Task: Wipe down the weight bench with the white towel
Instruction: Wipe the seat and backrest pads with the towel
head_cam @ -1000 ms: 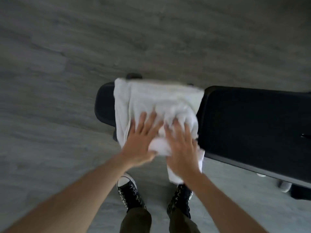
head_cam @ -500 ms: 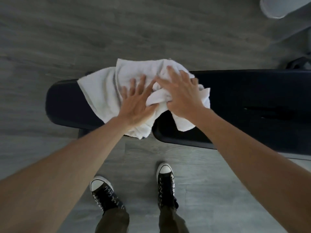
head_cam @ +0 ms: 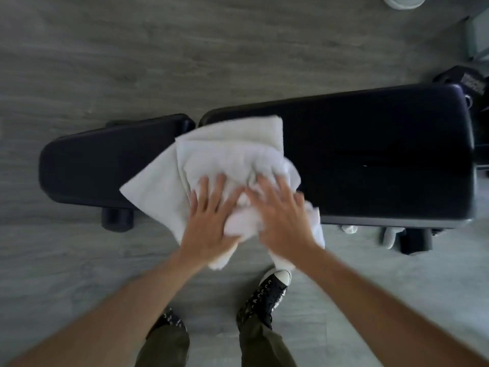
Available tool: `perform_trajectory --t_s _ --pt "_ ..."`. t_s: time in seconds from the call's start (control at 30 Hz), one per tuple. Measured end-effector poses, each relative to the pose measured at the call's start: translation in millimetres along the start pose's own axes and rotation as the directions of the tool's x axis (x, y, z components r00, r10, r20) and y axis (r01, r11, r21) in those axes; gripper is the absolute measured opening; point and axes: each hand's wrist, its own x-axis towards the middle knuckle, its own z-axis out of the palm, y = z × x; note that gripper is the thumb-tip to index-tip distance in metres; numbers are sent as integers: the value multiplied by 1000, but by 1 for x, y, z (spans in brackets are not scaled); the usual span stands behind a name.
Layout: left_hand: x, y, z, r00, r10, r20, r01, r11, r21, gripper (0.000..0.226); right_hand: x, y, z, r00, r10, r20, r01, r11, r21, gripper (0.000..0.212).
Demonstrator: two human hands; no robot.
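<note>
Grey wood-look floor (head_cam: 185, 62) runs all round a black padded weight bench (head_cam: 370, 160) that lies crosswise below the camera, its short seat pad to the left and the long back pad to the right, a narrow gap between them; black-and-white sneakers (head_cam: 267, 295) stand just in front of it. Bunched over that gap and onto the left part of the long pad lies the white towel (head_cam: 230, 152); one corner spreads flat over the seat pad, another fold droops off the near edge toward the floor.

Both hands press down on the near half of the cloth; the left hand (head_cam: 209, 221) lies flat with fingers spread, the right hand (head_cam: 280, 215) likewise splayed and touching it at the thumb side; neither seems to pinch or grip the towel, only to weigh on it.

Judging by its look, the towel is light, soft and limp; it will crumple and slide easily on the smooth upholstery, so flat palms on the thickest bunch should drive it best; the hanging fold may drag. Most of the long pad, well to the right of the hands, appears still unwiped.
</note>
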Motion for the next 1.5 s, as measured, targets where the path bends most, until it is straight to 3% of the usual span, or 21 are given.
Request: perform_trajectory --t_s 0.1,0.2,0.27,0.37,0.47,0.53,0.63,0.77,0.87,0.97,1.03,1.13,1.2,1.3,1.4,1.5 --pt "108 6 -35 989 -146 -27 146 989 -1 85 71 32 -58 984 153 -91 -146 986 76 60" --pt "195 17 -59 977 -204 -57 202 979 -36 79 131 69 -101 948 275 -162 -252 956 147 56" --pt "196 22 -53 978 -195 -71 193 980 -41 79 130 75 -91 950 247 -192 -228 966 119 54" --pt "133 30 -31 991 -62 -115 68 997 43 85 74 59 -48 945 218 -245 -185 971 151 66" --pt "58 37 -11 996 76 -41 -73 995 66 96 1 40 -5 949 221 -223 -187 969 162 85" --pt "37 40 -7 995 100 12 -101 994 45 96 -20 33 3 959 228 -166 -195 961 194 83" --pt "81 48 -26 997 49 58 -49 999 3 89 11 55 -24 964 218 -155 -194 969 152 71" --pt "218 89 -63 996 -1 87 10 994 -111 78 96 137 -89 850 491 -192 -452 866 212 69" --pt "239 105 -59 992 50 115 -44 997 -60 83 89 151 -90 879 408 -247 -376 911 167 62" --pt "164 106 -31 979 197 52 -199 978 58 95 10 120 -46 859 407 -310 -379 913 149 85" --pt "98 108 -13 960 273 62 -276 960 43 94 -52 87 -12 857 444 -262 -402 894 200 97" --pt "57 123 -6 963 181 198 -183 983 -7 91 -87 76 5 871 447 -204 -394 883 254 98" --pt "83 140 -15 970 84 227 -61 992 -110 88 -61 103 -12 878 434 -202 -384 890 245 89" --pt "162 170 -31 998 2 71 14 974 -226 81 4 162 -58 865 441 -241 -397 893 209 69" --pt "226 189 -40 999 6 35 0 986 -169 89 47 209 -97 859 431 -277 -373 897 238 59" --pt "229 183 -23 999 36 2 -36 999 0 90 30 210 -89 871 399 -286 -356 914 193 60"
